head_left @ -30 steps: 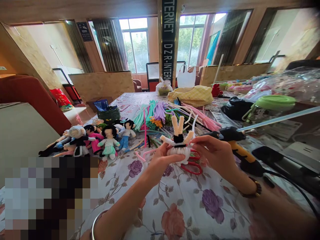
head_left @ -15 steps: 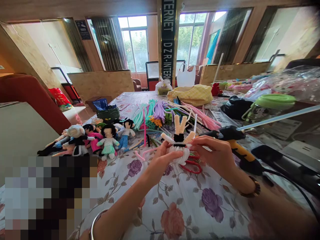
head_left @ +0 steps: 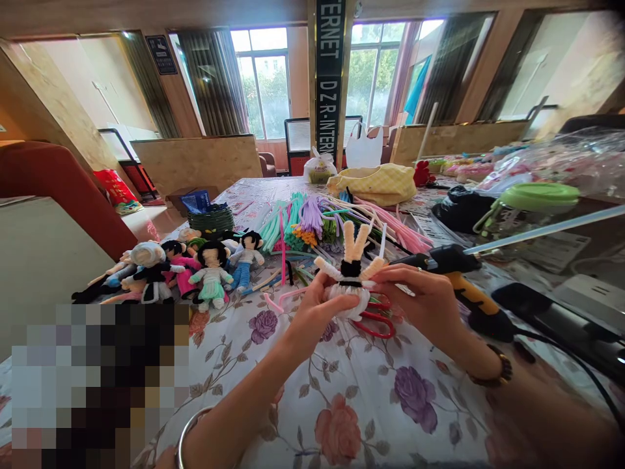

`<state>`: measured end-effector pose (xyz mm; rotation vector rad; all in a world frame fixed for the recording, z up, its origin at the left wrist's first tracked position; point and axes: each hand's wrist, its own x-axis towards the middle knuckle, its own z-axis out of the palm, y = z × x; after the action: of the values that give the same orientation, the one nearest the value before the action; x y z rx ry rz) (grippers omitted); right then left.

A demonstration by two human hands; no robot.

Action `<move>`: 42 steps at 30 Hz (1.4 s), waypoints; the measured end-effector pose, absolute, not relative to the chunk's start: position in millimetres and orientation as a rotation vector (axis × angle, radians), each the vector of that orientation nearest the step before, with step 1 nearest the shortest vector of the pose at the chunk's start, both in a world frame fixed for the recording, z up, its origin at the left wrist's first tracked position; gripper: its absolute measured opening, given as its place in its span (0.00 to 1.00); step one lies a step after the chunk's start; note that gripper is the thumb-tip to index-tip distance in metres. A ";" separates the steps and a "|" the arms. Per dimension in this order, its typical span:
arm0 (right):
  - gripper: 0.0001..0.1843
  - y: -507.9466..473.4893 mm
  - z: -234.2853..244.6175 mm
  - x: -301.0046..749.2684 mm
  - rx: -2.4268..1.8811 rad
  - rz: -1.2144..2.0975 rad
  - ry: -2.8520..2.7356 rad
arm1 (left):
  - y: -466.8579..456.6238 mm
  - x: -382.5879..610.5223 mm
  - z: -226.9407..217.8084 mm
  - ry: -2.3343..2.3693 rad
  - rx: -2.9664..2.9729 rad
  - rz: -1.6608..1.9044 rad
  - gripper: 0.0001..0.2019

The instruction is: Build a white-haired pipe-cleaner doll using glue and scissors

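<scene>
Between my hands is a small pipe-cleaner doll, held upside down, with cream legs pointing up, a black middle and a fluffy white lower part. My left hand grips its white part, thumb laid across the front. The fingers of my right hand pinch its right side near a cream limb; the exact fingertip contact is partly hidden. Red-handled scissors lie on the table just behind and below the doll. A glue gun with a long clear glue stick rests beside my right hand.
Several finished dolls lie at the left, before a dark green basket. Bundles of coloured pipe cleaners spread behind the doll. A yellow checked pouch and a green-lidded jar stand farther back. Floral cloth covers the table.
Both hands keep their hold on the doll. Its cream legs have tipped slightly and sit a little higher in view; the rest has barely shifted.
</scene>
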<state>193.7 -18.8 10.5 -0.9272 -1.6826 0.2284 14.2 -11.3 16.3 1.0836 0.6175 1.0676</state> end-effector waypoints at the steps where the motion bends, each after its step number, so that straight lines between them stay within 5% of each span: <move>1: 0.04 -18.1 10.1 193.8 -0.916 0.245 -1.682 | -11.4 14.2 16.3 0.621 1.084 1.068 0.21; 42: 0.06 -25.9 13.6 188.7 -0.843 -0.061 -1.748 | -12.8 14.7 14.7 0.584 1.117 1.092 0.19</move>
<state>188.7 -25.9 13.6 -0.8432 -1.7482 -0.0613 14.7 -12.8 14.7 1.1169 0.5838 1.0919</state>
